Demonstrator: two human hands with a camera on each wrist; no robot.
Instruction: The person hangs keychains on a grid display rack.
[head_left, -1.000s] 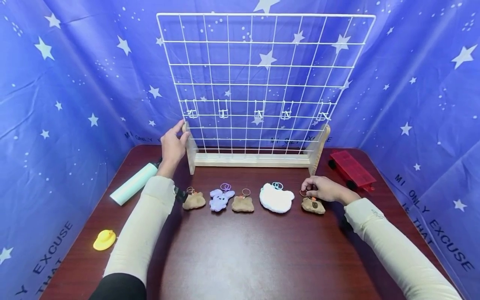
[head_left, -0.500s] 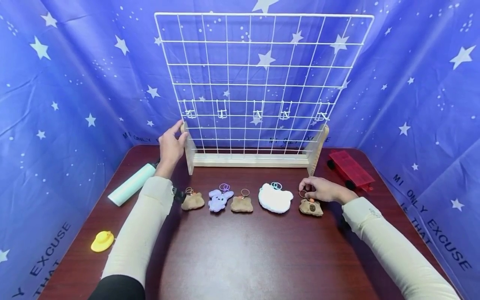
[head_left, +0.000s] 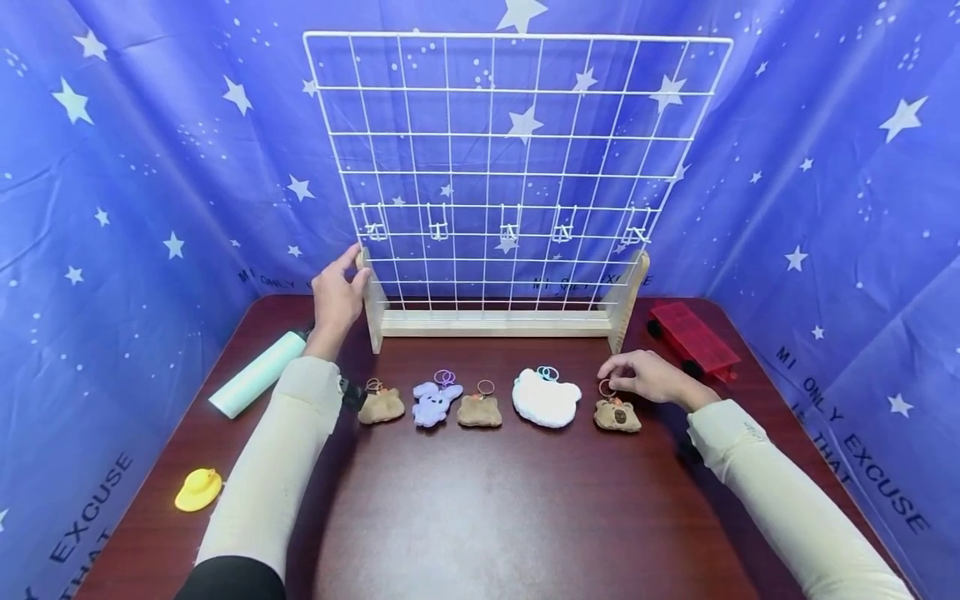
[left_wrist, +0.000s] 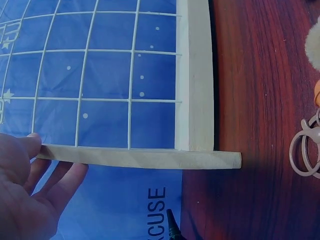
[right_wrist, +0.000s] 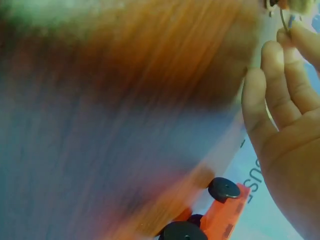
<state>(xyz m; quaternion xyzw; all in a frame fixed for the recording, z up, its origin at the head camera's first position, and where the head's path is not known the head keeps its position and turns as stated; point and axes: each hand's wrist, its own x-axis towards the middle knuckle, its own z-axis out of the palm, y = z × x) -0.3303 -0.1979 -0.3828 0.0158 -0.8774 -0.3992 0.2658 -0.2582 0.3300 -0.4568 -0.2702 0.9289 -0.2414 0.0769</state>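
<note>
Since the earlier frame the brown bear plush point(head_left: 617, 417) has turned slightly and sits squarer, and its key ring point(head_left: 600, 389) shows more clearly past the fingers; otherwise just a small drift of the whole head view. Clock is the head view's, 12 away from the person. Bear looks to be lying on the table point(head_left: 525, 517), long axis roughly 9 to 3, ring at its 11. Right hand point(head_left: 647, 378) is much nearer, bear just beside it at 7; thumb and finger pinch the ring, not the plush body. Left hand point(head_left: 337, 300) is well apart, bear at its 4; it grips the top of the left wooden leg point(head_left: 372, 321), thumb one side, fingers the other. Key relation: right-end hook point(head_left: 636, 235) on the wire grid point(head_left: 488, 175) sits about 12 from bear and right hand, higher up. White plush point(head_left: 547, 399) at bear's 9, near; farther along same way, flat brown plush point(head_left: 480, 412), purple rabbit plush point(head_left: 432, 406), end brown plush point(head_left: 382, 407). Red toy cart point(head_left: 692, 337) between 1 and 2. Far off, mint bottle point(head_left: 257, 375) at 9, yellow duck point(head_left: 198, 490) between 8 and 9.
</note>
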